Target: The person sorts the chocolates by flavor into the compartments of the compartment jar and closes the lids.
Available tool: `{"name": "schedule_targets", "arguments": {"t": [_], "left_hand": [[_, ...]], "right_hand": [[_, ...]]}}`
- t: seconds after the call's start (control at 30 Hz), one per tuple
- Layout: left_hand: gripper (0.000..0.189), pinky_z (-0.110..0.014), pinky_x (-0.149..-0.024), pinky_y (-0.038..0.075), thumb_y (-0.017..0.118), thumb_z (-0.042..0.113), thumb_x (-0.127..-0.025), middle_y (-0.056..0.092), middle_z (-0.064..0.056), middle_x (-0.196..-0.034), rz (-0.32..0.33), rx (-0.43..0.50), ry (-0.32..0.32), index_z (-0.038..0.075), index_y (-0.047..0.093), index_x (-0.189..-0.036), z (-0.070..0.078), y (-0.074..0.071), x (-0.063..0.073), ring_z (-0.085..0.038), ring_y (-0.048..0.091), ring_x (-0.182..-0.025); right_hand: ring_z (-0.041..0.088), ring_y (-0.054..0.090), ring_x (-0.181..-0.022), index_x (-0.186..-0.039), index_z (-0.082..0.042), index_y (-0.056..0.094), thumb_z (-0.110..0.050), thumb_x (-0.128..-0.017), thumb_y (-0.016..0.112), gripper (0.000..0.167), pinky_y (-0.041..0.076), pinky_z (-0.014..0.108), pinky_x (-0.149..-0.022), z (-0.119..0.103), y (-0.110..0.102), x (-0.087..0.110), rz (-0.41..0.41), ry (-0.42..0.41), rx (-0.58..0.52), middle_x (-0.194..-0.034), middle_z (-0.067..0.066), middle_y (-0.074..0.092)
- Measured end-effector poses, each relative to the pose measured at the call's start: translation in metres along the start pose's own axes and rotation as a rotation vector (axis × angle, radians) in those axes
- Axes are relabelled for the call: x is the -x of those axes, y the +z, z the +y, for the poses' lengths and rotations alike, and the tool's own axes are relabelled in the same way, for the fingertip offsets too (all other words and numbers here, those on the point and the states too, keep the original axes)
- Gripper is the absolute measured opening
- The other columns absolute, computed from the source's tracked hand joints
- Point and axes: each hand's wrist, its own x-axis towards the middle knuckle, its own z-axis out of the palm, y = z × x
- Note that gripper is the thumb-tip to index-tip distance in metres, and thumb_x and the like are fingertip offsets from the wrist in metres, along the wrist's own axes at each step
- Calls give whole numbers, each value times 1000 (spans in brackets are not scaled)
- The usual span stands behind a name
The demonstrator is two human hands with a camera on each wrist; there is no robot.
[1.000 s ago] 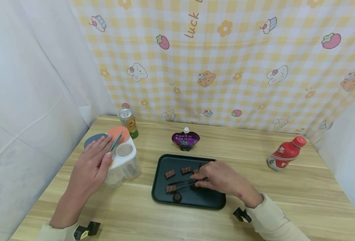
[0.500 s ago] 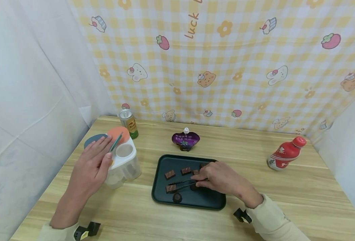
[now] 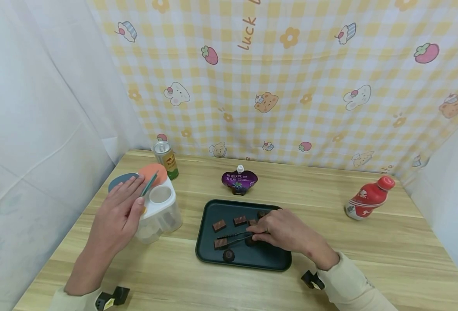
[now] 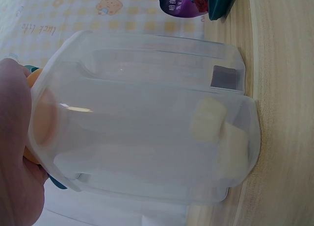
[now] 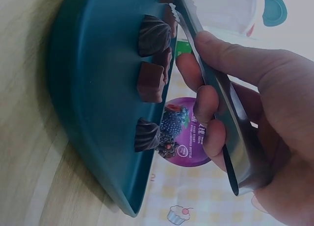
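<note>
My right hand (image 3: 287, 231) grips metal tongs (image 5: 230, 123) over a dark green tray (image 3: 260, 259). The tong tips reach around a square chocolate (image 3: 220, 244) on the tray's left side. Round, swirled chocolates (image 5: 154, 36) and more square ones (image 3: 240, 220) lie about them. My left hand (image 3: 118, 211) rests, fingers extended, on top of a clear storage box (image 4: 142, 118) with coloured round lids. One lid (image 3: 149, 183) stands tilted up beside the round opening (image 3: 160, 193). Through the box wall show pale chunks (image 4: 211, 120) in one compartment and a dark piece (image 4: 224, 77) in another.
Behind the box stands a drink can (image 3: 166, 160). A purple pouch (image 3: 240, 179) with a white cap stands behind the tray, and a red bottle (image 3: 369, 198) is at the right. A checked curtain (image 3: 268, 73) hangs along the back edge of the wooden table (image 3: 174, 276).
</note>
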Motion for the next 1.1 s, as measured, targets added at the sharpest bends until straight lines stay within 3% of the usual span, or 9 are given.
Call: {"name": "schedule_targets", "arguments": {"t": [0.43,0.7,0.77,0.97,1.1], "left_hand": [[43,-41,-122,26,52,21,-106,57,-18,-145,0,-2,0,-5,60,-140,0,0,0,-36,49,-139],[43,-41,-122,25,52,21,-107,57,-19,-144,5,4,3,-6,60,-139,0,1,0,-35,49,-139],[43,-41,-122,25,51,21,-107,57,-19,-144,5,4,3,-6,60,-139,0,1,0,-35,49,-139],[43,-41,-122,25,52,21,-107,57,-19,-144,5,6,3,-6,60,-139,0,1,-1,-35,49,-139],[43,-41,-122,25,52,21,-107,57,-19,-144,6,4,2,-6,61,-139,0,1,0,-35,49,-139]], "right_hand": [[1,70,-88,-115,-12,81,-20,-99,73,20,55,16,-67,2,5,1,61,-69,57,-101,-5,78],[-7,57,-64,-112,-14,82,-20,-96,76,18,40,9,-52,2,2,-1,161,-135,91,-88,-8,76],[-7,53,-62,-112,-14,82,-20,-96,76,18,38,9,-51,0,0,-2,187,-146,92,-86,-8,75],[-2,63,-68,-113,-12,82,-17,-95,77,20,46,11,-56,-3,-8,-8,263,-180,83,-90,-5,76],[-2,60,-64,-115,-11,81,-16,-94,78,22,42,12,-52,-7,-17,-17,314,-200,72,-86,-6,75]]}}
